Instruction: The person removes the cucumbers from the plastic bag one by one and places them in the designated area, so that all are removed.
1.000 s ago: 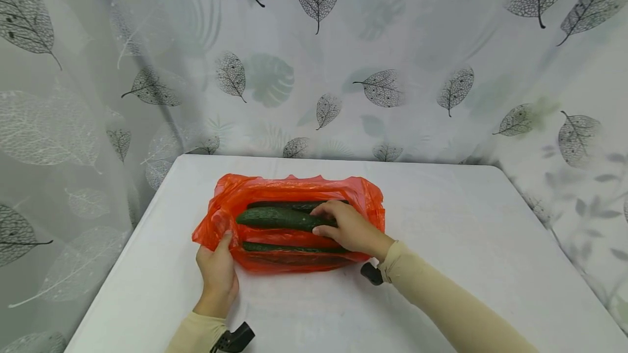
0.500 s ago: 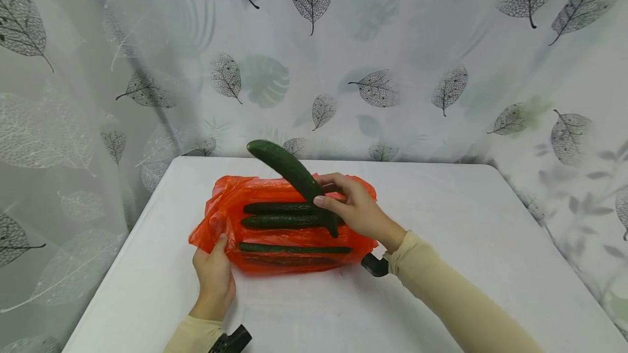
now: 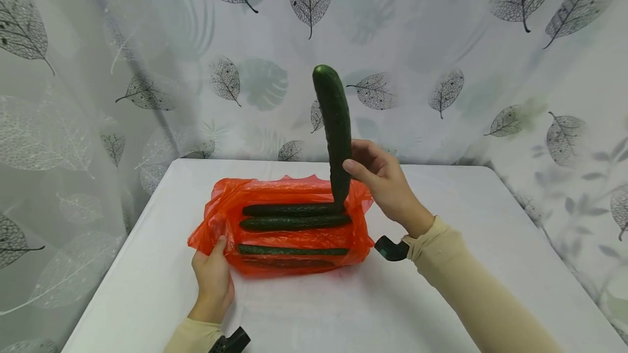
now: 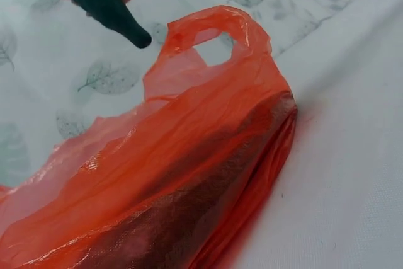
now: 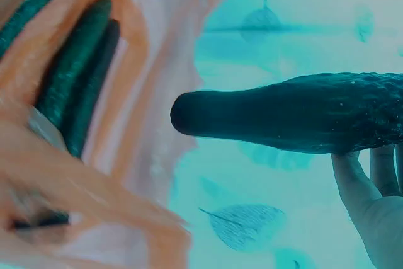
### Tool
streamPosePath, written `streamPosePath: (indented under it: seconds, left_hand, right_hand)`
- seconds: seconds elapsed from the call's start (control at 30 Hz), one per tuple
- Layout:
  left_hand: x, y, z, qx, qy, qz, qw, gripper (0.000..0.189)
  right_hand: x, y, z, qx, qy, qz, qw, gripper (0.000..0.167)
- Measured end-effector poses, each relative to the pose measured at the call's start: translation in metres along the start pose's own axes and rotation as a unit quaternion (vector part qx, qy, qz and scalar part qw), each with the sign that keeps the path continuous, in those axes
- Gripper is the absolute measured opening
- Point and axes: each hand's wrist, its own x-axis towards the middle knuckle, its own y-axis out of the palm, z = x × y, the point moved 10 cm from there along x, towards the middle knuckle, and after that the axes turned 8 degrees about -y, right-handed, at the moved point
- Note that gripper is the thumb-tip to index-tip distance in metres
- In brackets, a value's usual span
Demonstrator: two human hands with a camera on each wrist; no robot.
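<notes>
Cucumber aloft: a dark green cucumber (image 3: 336, 129) stands nearly upright, slightly curved, above the right-hand part of a red plastic bag (image 3: 289, 192); the left wrist view shows its lower tip apart from the plastic.
Handling: probably firm and stiff, with modest weight; the glossy skin may slip under a loose pinch, and a hard knock could bruise or snap it.
Best hold: around the lower-middle, likely, where the body is narrow enough for thumb and fingers; a grip nearer the centre would probably balance better.
Right hand: the right hand (image 3: 387, 184) clasps the cucumber's lower half, thumb on the near side, fingers bent behind it, the gap filled by the vegetable.
Bag contents: a back cucumber (image 3: 294, 210) and a middle cucumber (image 3: 294, 223) lie side by side, with a front cucumber (image 3: 294, 250) apart from them, nearer the person.
Bag: thin, limp film by its look, light and easily creased; best steadied by a gathered edge.
Left hand: the left hand (image 3: 213, 282) pinches the bag's near left corner, thumb on top; its fingers are mostly hidden. The two hands are well apart.
Table: the bag rests on a white tabletop (image 3: 304, 315), before a leaf-print curtain (image 3: 265, 89).
</notes>
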Motion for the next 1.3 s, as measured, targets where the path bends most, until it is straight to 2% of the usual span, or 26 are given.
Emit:
streamPosePath:
  seconds: [0.1, 0.3, 0.47, 0.53, 0.6, 0.7, 0.83, 1.03, 1.13, 1.3]
  left_hand:
    - [0.0, -0.001, 0.002, 0.0, -0.005, -0.001, 1.0, 0.055]
    - [0.001, -0.002, 0.004, -0.004, -0.008, -0.001, 1.0, 0.055]
    - [0.001, -0.001, 0.004, -0.009, -0.004, -0.006, 0.9999, 0.054]
    - [0.001, -0.001, 0.004, -0.007, -0.004, -0.008, 0.9999, 0.054]
    - [0.001, 0.0, 0.004, -0.01, -0.003, -0.009, 0.9999, 0.053]
    - [0.0, 0.0, 0.003, -0.01, -0.001, -0.011, 0.9999, 0.052]
    - [-0.001, 0.001, 0.003, -0.01, 0.003, -0.012, 0.9999, 0.052]
    - [-0.002, 0.001, 0.002, -0.002, 0.001, -0.007, 1.0, 0.053]
    - [-0.002, 0.002, 0.002, 0.0, 0.0, -0.004, 1.0, 0.052]
    - [-0.002, 0.002, 0.003, 0.005, -0.004, -0.003, 1.0, 0.054]
  right_hand:
    - [0.004, -0.015, 0.014, 0.0, -0.021, -0.01, 0.9997, 0.034]
    - [0.008, -0.051, 0.042, -0.061, -0.063, -0.019, 0.996, 0.037]
    - [0.001, -0.077, 0.042, -0.11, -0.058, -0.019, 0.992, 0.037]
    - [-0.003, -0.086, 0.038, -0.147, -0.05, -0.018, 0.9878, 0.036]
    - [-0.009, -0.094, 0.032, -0.194, -0.036, -0.016, 0.9803, 0.037]
    - [-0.018, -0.108, 0.022, -0.267, -0.011, -0.014, 0.9635, 0.039]
    - [-0.033, -0.123, 0.007, -0.335, 0.006, 0.002, 0.9422, 0.041]
    - [-0.053, -0.142, -0.013, -0.402, 0.024, 0.028, 0.915, 0.042]
    - [-0.061, -0.151, -0.02, -0.427, 0.019, 0.037, 0.9032, 0.041]
    - [-0.074, -0.168, -0.034, -0.477, 0.015, 0.054, 0.8769, 0.04]
